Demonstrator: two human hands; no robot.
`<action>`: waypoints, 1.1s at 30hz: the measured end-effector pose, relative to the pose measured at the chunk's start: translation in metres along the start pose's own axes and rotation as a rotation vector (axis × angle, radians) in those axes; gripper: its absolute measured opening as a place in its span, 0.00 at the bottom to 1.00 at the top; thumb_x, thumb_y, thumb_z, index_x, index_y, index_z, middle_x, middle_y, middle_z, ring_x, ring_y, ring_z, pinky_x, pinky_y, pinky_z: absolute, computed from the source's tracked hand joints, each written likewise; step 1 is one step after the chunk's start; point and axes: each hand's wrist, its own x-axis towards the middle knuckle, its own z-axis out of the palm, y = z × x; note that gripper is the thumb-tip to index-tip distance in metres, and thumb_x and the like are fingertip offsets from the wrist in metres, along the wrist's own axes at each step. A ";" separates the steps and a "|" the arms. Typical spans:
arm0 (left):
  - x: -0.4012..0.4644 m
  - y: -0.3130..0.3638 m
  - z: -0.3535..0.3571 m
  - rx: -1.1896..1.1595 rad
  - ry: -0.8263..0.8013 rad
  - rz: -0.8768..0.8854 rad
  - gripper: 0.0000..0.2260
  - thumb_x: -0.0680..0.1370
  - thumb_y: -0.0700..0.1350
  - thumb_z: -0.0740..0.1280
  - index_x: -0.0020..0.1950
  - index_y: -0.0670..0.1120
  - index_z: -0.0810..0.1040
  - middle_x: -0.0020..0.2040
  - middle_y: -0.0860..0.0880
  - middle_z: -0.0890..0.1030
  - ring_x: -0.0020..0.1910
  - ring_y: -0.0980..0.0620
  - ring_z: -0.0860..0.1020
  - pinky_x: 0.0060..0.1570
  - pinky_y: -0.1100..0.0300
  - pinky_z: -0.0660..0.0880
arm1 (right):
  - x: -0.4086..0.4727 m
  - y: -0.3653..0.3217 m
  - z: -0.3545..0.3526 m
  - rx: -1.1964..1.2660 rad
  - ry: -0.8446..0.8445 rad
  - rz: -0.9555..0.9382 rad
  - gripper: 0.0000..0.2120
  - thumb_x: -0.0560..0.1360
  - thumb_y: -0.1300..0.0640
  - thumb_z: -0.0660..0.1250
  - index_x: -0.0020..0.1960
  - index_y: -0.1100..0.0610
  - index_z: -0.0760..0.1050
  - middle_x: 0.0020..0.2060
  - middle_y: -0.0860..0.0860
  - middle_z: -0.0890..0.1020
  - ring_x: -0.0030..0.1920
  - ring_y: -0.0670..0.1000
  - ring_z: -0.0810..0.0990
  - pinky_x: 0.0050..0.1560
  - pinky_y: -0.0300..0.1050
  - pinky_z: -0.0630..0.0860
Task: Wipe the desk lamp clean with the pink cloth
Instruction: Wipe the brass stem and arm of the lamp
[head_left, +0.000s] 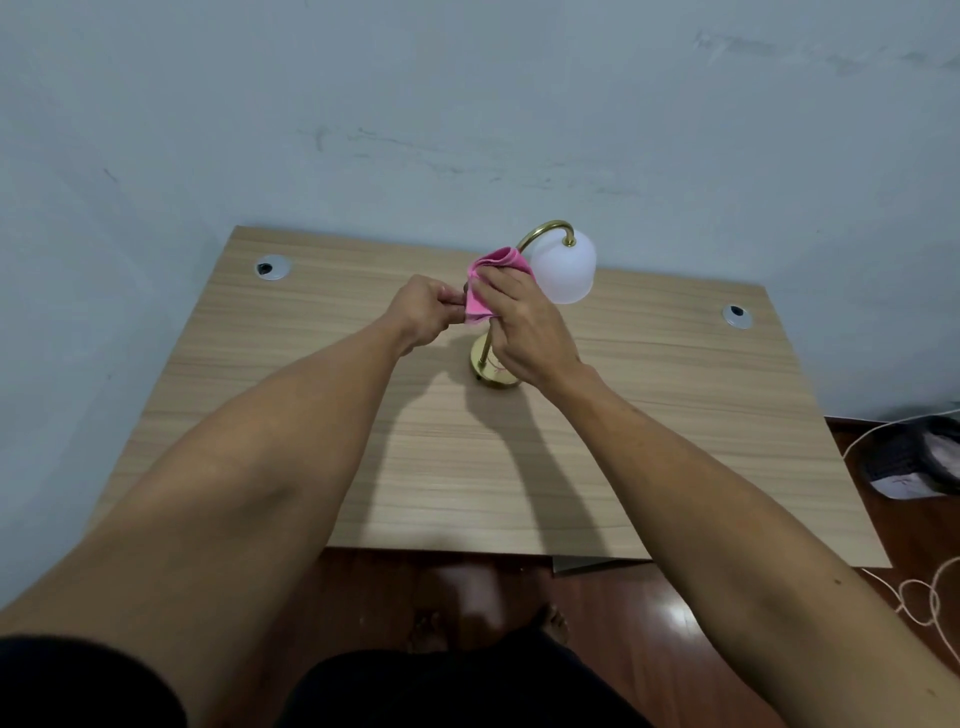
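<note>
A desk lamp (563, 270) with a white frosted shade, a curved brass neck and a round brass base (485, 371) stands on the wooden desk (311, 364) near the back middle. The pink cloth (480, 299) is bunched around the lamp's stem, just left of the shade. My right hand (524, 327) is closed over the cloth and the stem. My left hand (428, 312) pinches the cloth's left edge. Most of the stem is hidden behind the cloth and my right hand.
Two round cable grommets sit in the desk, one at the back left (272, 267) and one at the right (736, 315). A pale wall rises right behind the desk. On the floor at the right lie a dark bag (914, 457) and a thin cord (924, 603).
</note>
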 end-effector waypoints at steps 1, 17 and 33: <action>0.001 0.000 0.000 -0.012 0.004 -0.004 0.09 0.75 0.35 0.74 0.55 0.38 0.85 0.38 0.51 0.80 0.28 0.65 0.71 0.32 0.71 0.69 | -0.004 0.000 0.000 0.038 0.035 0.045 0.21 0.73 0.69 0.58 0.61 0.66 0.81 0.61 0.59 0.83 0.64 0.61 0.78 0.71 0.50 0.72; -0.011 0.013 0.000 0.118 -0.001 0.008 0.10 0.75 0.26 0.64 0.52 0.30 0.83 0.27 0.56 0.75 0.19 0.68 0.68 0.23 0.76 0.63 | -0.010 -0.002 0.023 -0.146 -0.014 -0.100 0.27 0.68 0.73 0.63 0.67 0.67 0.77 0.68 0.62 0.78 0.69 0.65 0.73 0.75 0.53 0.64; -0.002 -0.001 -0.012 -0.011 -0.041 0.014 0.12 0.72 0.33 0.76 0.56 0.37 0.85 0.49 0.45 0.86 0.45 0.59 0.82 0.55 0.64 0.77 | -0.059 0.012 0.015 0.292 0.050 0.406 0.20 0.76 0.73 0.59 0.61 0.63 0.83 0.60 0.57 0.84 0.64 0.57 0.81 0.70 0.52 0.75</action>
